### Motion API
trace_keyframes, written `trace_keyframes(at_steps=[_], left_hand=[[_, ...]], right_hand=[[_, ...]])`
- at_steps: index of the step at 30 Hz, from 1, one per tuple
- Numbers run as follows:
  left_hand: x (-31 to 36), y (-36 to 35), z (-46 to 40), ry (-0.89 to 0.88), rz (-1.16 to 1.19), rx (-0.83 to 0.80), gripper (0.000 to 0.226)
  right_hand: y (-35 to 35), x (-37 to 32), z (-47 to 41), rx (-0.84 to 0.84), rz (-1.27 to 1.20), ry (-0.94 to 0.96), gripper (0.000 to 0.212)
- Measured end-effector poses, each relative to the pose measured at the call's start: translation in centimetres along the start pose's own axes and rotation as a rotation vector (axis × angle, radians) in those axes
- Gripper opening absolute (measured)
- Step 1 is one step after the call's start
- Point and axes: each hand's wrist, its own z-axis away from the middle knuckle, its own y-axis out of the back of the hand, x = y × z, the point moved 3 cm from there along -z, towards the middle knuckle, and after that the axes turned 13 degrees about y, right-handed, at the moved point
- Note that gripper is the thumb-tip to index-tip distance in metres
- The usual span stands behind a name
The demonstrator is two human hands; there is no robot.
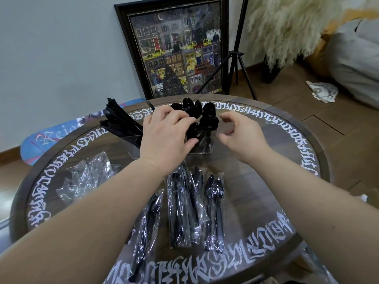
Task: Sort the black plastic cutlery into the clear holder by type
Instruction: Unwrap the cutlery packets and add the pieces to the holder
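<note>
Left hand (168, 132) rests on the spoons (202, 117) in the clear holder (200, 145) — grip relaxed; right hand (241, 134) hovers beside it, loosely curled, holding nothing.

The left hand (166, 132) hides the middle of the clear holder (202, 145), so its fingers' contact with the spoons (207, 117) stays unclear.

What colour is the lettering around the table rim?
White lettering on dark brown wood, seen in the head view.
</note>
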Motion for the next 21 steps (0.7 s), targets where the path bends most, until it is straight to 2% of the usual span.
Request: trace_keyframes(at_steps=[4, 8, 10, 14, 18, 21], left_hand=[[-0.1, 1.2, 1.9, 0.005, 0.012, 0.006, 0.048], [-0.3, 2.1, 5.5, 0.027, 0.003, -0.057, 0.045], [-0.5, 2.4, 7.4, 0.069, -0.015, -0.156, 0.045], [-0.2, 2.8, 11.0, 0.195, -0.067, -0.455, 0.053], [0.7, 2.8, 13.7, 0.206, -0.116, -0.593, 0.059], [1.0, 2.6, 14.9, 0.209, -0.132, -0.628, 0.059]], right_hand=[[0.4, -1.2, 2.6, 0.040, -0.001, -0.015, 0.053], [0.0, -3.1, 5.2, -0.011, -0.008, -0.012, 0.047], [-0.7, -3.7, 6.4, -0.092, 0.021, -0.017, 0.041], [-1.7, -3.6, 8.7, -0.279, 0.160, -0.110, 0.023], [-2.5, -2.7, 10.7, -0.456, 0.280, -0.223, 0.037], [-3.5, -2.0, 12.3, -0.519, 0.295, -0.272, 0.050]])
